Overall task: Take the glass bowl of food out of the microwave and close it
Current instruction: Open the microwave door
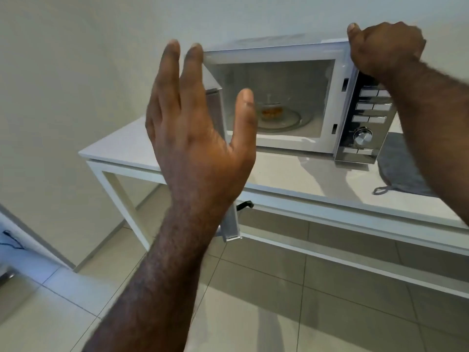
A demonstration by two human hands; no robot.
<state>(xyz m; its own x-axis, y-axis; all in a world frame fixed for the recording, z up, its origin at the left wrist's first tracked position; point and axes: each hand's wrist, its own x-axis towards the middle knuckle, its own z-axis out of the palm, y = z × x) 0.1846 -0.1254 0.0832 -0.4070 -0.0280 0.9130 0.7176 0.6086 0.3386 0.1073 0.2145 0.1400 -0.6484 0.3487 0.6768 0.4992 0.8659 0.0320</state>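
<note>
A white microwave (pixel 327 102) stands on a white table, its door (pixel 229 219) swung wide open toward me on the left. Inside, a glass bowl (pixel 272 107) with orange food sits on the glass turntable. My left hand (pixel 198 128) is raised in front of the open door, fingers spread, holding nothing. My right hand (pixel 383 50) rests curled over the microwave's top right corner, above the control panel (pixel 365 123).
The white table (pixel 142 146) stands against a pale wall, over a tiled floor. A grey cloth mat (pixel 398 171) lies on the table to the right of the microwave. A dark cable lies on the floor at far left.
</note>
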